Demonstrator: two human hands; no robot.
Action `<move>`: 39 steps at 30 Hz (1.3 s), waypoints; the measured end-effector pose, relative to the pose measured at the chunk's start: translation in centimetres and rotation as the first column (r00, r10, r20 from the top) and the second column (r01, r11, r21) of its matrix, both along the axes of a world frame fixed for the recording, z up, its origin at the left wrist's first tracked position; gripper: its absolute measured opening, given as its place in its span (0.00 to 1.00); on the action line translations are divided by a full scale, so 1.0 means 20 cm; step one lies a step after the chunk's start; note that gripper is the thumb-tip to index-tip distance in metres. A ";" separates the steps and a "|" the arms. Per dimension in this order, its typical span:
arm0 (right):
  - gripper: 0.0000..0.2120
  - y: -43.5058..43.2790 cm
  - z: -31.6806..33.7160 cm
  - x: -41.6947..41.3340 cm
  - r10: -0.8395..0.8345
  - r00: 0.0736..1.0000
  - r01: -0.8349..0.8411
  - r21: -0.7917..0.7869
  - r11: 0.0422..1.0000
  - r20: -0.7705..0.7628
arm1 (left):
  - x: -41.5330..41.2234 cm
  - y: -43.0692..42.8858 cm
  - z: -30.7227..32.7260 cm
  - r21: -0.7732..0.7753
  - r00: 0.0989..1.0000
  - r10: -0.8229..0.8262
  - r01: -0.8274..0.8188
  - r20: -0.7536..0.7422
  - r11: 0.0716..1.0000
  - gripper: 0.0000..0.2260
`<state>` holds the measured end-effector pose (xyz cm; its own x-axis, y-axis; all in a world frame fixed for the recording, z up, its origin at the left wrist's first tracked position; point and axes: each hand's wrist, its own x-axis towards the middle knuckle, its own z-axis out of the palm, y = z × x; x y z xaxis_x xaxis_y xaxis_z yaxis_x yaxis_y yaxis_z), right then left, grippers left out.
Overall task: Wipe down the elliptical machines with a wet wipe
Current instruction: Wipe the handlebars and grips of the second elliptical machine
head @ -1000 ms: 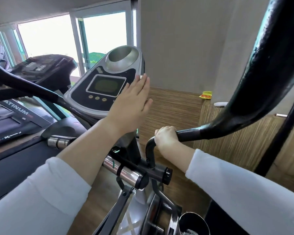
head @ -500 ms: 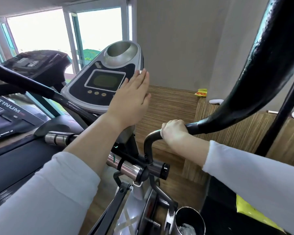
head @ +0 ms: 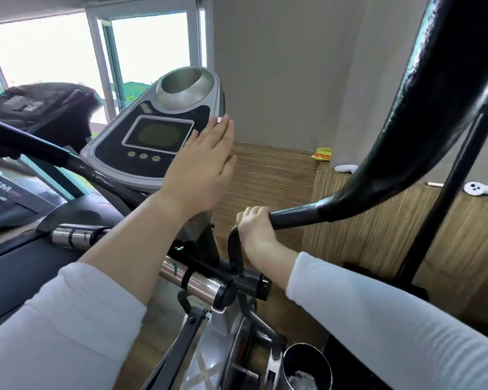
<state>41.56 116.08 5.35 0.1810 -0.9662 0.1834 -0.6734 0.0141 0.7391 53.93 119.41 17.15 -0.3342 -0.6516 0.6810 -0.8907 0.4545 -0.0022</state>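
Grey plastic rims the console of the elliptical, and your left hand lies flat against that console's right edge. Its fingers are straight and pressed close together, so they are pushing on the panel, not curling round anything. A pale sliver shows just past the fingertips on the rim. It is probably the wet wipe trapped under your palm, but nearly all of it is hidden and I cannot be sure.

Over the last second little has changed. The hand sits on about the same part of the console's right side, level with the top of the screen. The fingers, slightly fanned a second ago, have drawn together, and the thumb has tucked in closer. Your head has shifted more than the hand has.

Below and to the right of the console, your right hand keeps its wrap round the black handlebar at the same place, steadying you.

For the task, this looks like a slow pass dwelling on one edge. The screen, the row of buttons beneath it and the silver recess at the console's top all lie to the left of or above your palm, and I judge they are yet to be covered.
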 end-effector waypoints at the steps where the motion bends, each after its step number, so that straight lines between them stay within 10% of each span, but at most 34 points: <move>1: 0.14 -0.01 0.00 0.00 0.047 0.999 -0.047 0.008 0.999 -0.016 | 0.00 0.00 0.00 -0.001 1.000 -0.003 0.003 -0.002 1.000 0.24; 17: 0.27 0.16 0.35 -0.30 -0.207 0.978 0.203 0.125 0.971 0.019 | 0.01 0.01 0.00 0.001 0.999 -0.030 0.030 -0.017 1.000 0.24; 29: 0.11 0.03 0.15 -0.16 0.128 0.974 -0.136 0.027 0.990 0.187 | 0.00 0.01 0.00 0.021 1.000 -0.022 0.022 -0.019 1.000 0.25; 39: 0.17 0.08 0.25 -0.22 0.114 0.991 -0.119 0.083 0.989 0.062 | 0.00 0.02 0.00 0.020 0.999 -0.026 0.027 -0.042 0.999 0.24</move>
